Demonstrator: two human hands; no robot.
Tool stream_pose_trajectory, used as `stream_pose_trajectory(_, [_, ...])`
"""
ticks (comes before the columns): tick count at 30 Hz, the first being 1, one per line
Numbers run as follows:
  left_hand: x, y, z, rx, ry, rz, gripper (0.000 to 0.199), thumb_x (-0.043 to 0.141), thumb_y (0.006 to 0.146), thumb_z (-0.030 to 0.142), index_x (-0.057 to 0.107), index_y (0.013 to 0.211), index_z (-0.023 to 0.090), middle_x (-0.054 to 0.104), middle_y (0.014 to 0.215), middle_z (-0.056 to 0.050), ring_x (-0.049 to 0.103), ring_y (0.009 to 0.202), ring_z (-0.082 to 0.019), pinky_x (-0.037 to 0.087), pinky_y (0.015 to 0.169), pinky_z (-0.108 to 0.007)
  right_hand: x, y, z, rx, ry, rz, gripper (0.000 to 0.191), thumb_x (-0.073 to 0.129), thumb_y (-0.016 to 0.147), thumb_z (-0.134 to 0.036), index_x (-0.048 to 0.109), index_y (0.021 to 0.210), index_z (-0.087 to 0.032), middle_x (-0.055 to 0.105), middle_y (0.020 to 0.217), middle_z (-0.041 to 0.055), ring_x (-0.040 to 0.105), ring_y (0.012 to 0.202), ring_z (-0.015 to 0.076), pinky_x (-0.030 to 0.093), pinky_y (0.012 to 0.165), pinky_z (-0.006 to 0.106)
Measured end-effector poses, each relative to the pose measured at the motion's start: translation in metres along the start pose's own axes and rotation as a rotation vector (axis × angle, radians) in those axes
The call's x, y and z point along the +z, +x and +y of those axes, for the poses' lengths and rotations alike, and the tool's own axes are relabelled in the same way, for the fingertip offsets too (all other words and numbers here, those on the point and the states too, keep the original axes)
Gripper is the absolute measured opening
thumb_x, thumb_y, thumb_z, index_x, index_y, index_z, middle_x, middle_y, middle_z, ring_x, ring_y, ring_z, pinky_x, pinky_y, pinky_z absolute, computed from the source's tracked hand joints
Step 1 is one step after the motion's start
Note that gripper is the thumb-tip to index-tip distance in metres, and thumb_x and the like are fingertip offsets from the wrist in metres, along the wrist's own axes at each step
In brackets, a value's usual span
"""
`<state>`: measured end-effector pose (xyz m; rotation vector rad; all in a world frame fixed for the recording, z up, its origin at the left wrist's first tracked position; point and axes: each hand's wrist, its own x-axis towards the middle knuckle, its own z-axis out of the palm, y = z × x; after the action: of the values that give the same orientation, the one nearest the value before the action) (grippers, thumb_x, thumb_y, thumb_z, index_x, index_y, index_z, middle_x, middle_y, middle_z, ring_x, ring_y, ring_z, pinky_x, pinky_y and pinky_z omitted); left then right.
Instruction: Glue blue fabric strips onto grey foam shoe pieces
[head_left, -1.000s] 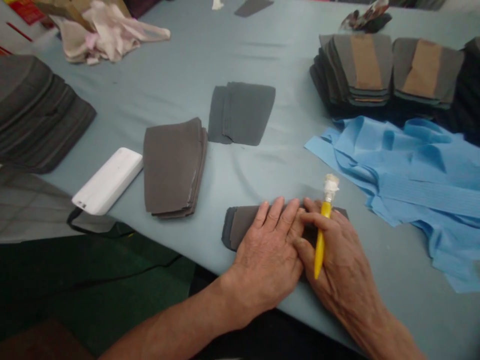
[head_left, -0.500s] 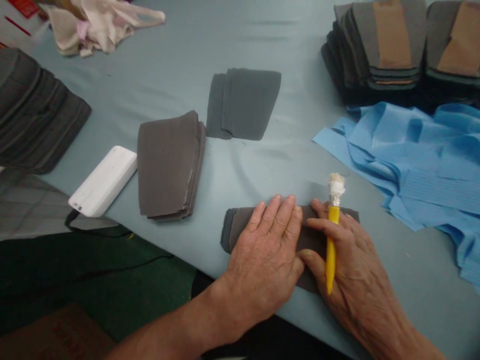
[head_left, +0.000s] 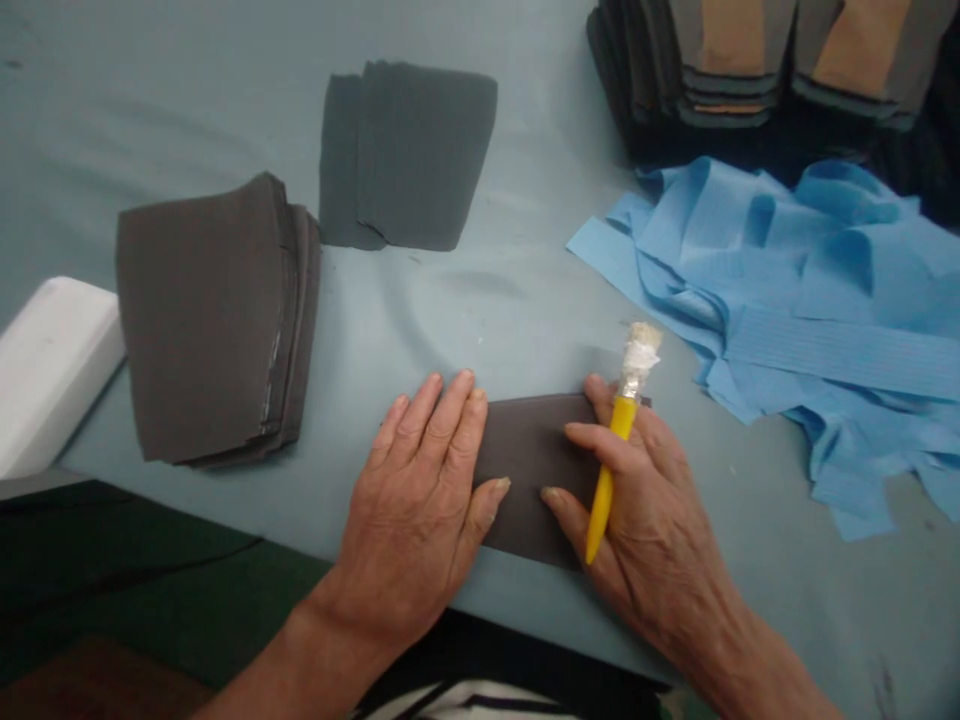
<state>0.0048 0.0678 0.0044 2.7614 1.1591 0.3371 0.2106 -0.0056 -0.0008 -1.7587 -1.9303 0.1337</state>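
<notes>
A dark grey fabric piece (head_left: 534, 470) lies flat on the table between my hands, its left end hidden under my left hand (head_left: 416, 510). That hand presses down on the fabric with its fingers spread and holds nothing. My right hand (head_left: 645, 495) rests on the fabric's right end. It grips a yellow pen (head_left: 613, 465) between its fingers, and white tape wraps the pen's upper end. The pen's tip points down towards the fabric.
A blue-grey covered table (head_left: 465, 300) bears a stack of dark grey fabric (head_left: 214, 315) and a second stack (head_left: 405, 155). Blue crumpled fabric (head_left: 810, 320) lies to the right, and stacks with tan strips (head_left: 720, 60) stand behind it. A white block (head_left: 49, 375) sits at the left edge.
My left hand has slid left along the fabric, away from my right hand, and more fabric shows between them. The view has shifted, so the table items sit further left and lower.
</notes>
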Motion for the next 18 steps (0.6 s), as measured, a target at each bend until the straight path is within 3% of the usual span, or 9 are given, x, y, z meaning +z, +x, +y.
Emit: stream_pose_trajectory(18, [0.0023,0.0007,-0.0028,0.039,0.076,0.022,0.058,0.035,0.114,0.039,0.047,0.157,0.002,0.052,0.165,-0.02,0.047,0.154,-0.04,0.041,0.124,-0.058,0.0083,-0.0016,0.0032,0.021,0.013,0.044,0.03,0.058,0.105,-0.031,0.055,0.134,-0.022,0.058,0.156,0.0225,0.052,0.146,0.0374,0.043,0.118,0.065])
